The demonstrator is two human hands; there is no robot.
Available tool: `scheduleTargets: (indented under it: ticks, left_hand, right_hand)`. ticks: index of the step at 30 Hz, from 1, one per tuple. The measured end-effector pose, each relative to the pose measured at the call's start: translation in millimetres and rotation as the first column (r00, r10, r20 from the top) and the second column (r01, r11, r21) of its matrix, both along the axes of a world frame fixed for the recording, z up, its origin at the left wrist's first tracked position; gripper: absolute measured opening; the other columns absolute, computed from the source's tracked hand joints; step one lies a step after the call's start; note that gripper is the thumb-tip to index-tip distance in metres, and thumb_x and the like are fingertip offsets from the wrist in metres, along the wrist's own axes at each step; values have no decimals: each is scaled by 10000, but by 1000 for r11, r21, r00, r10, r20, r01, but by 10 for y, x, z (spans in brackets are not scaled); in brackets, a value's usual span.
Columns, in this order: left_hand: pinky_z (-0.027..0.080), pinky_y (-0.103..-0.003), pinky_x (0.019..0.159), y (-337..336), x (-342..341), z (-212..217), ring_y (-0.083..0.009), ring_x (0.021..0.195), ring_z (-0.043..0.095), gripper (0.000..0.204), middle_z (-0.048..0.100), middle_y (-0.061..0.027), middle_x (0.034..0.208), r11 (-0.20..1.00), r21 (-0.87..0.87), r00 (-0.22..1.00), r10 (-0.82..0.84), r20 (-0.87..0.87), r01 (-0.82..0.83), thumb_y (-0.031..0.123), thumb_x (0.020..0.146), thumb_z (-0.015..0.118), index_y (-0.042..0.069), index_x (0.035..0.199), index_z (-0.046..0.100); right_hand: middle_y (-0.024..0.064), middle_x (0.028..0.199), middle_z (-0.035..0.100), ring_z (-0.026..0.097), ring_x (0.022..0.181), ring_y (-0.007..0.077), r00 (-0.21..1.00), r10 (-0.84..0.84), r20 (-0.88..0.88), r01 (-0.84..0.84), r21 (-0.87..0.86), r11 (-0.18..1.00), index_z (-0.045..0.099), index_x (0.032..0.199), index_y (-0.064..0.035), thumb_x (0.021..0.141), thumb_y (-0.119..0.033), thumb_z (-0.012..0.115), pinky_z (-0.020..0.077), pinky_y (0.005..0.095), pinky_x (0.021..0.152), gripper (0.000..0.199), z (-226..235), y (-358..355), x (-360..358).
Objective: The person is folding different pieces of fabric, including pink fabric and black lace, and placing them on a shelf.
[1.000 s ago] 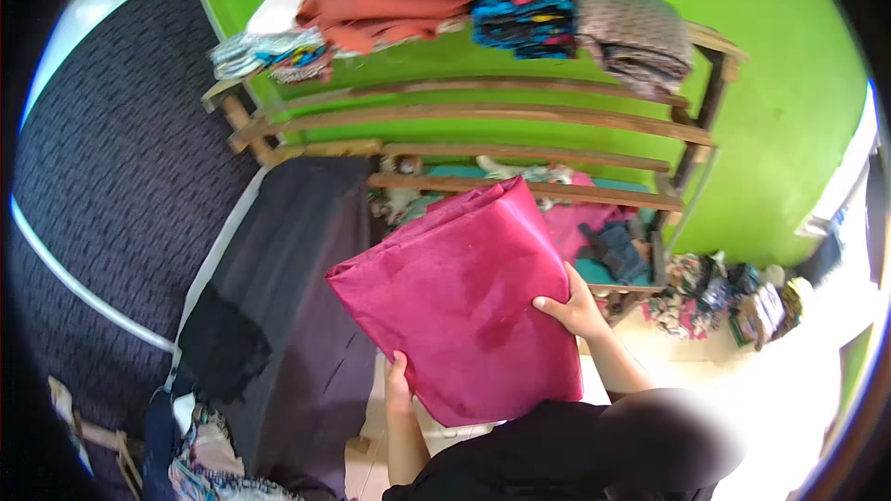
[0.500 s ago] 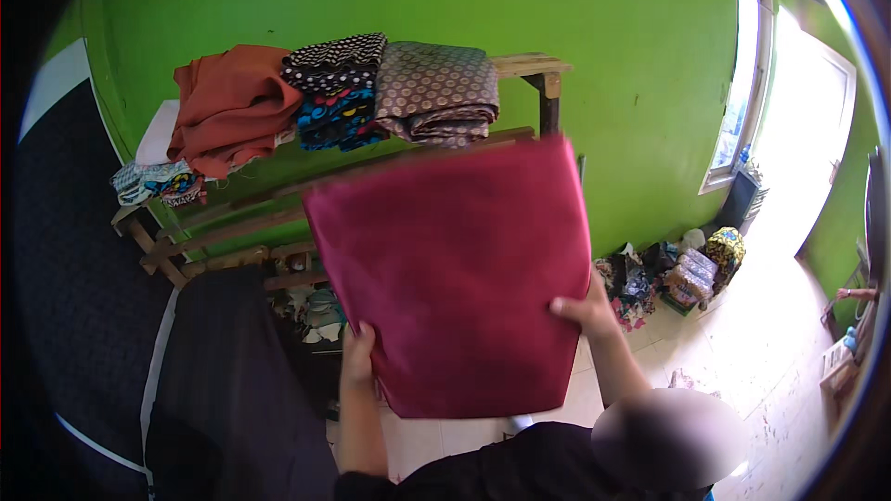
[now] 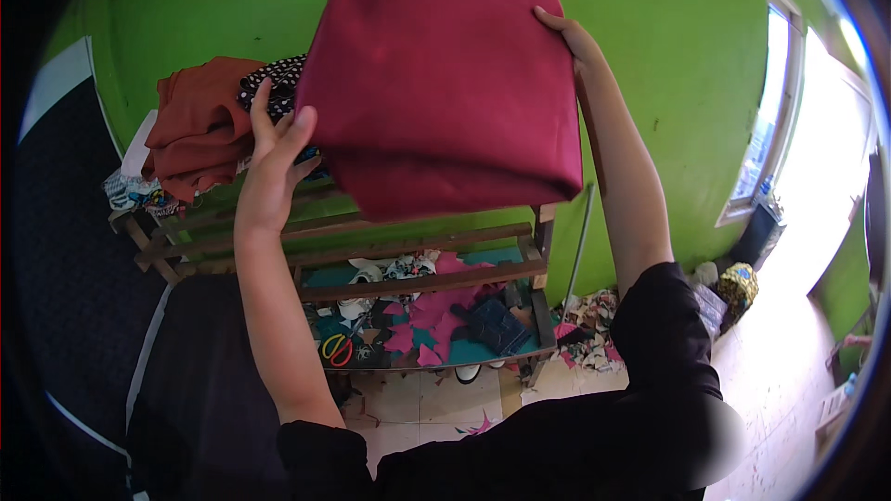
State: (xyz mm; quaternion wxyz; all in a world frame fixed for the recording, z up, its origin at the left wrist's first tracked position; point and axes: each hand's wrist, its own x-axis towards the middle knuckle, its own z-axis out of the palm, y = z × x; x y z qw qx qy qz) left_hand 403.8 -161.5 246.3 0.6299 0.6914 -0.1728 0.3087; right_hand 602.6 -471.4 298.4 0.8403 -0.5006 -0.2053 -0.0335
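A large folded piece of shiny maroon fabric [image 3: 445, 83] is raised over the wooden rack, its upper end cut off by the top of the picture. My right hand [image 3: 573, 40] grips its right edge, thumb on the front and fingers mostly hidden behind. At the lower left edge is my left hand [image 3: 276, 158], fingers spread apart and thumb against the cloth's side. Behind that hand lie a black-and-white dotted cloth [image 3: 271, 81] and a rust-orange folded cloth [image 3: 206, 116] on the rack's top. The fabric hides the rest of the rack's top.
The wooden rack [image 3: 418, 280] stands against the green wall [image 3: 650, 83]. Its lower shelf holds fabric scraps [image 3: 432, 311] and scissors with red and yellow handles [image 3: 337, 350]. More scraps [image 3: 589, 329] and bundles lie on the floor at right. A dark-covered surface [image 3: 200, 390] is at lower left.
The maroon fabric has moved up and away over the rack, with both arms stretching farther. My left hand's fingers have spread at its edge. The lower shelf has come into sight.
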Motion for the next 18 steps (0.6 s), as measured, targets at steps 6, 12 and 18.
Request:
scheduleTargets:
  ticks: [6, 12, 18]
  left_hand:
    - [173, -473, 1057, -249, 971, -459, -381, 1312, 190, 701, 172, -259, 1401, 774, 470, 889, 455, 52, -424, 426, 835, 574, 212, 1398, 216]
    - [-3, -652, 988, -443, 1132, -748, -371, 1310, 183, 667, 176, -236, 1394, 663, 415, 769, 618, 166, -623, 508, 841, 514, 253, 1388, 229]
    - [21, -669, 974, -524, 1232, -776, -368, 1314, 181, 557, 200, -208, 1396, 589, 299, 661, 682, 314, -750, 464, 873, 486, 233, 1352, 322]
  right_hand:
    - [258, 1254, 448, 463, 1167, 302, 688, -535, 490, 654, -738, 165, 391, 1315, -64, 771, -430, 652, 428, 398, 938, 705, -458, 325, 1281]
    - [180, 1323, 422, 383, 1245, 314, 676, 59, 735, 607, -600, 521, 368, 1345, -150, 835, -560, 464, 289, 522, 1012, 662, -126, 493, 732]
    - [130, 1405, 329, 285, 1309, 316, 445, 65, 893, 751, -412, 516, 328, 1369, -266, 851, -625, 345, 161, 574, 1046, 631, -222, 755, 179]
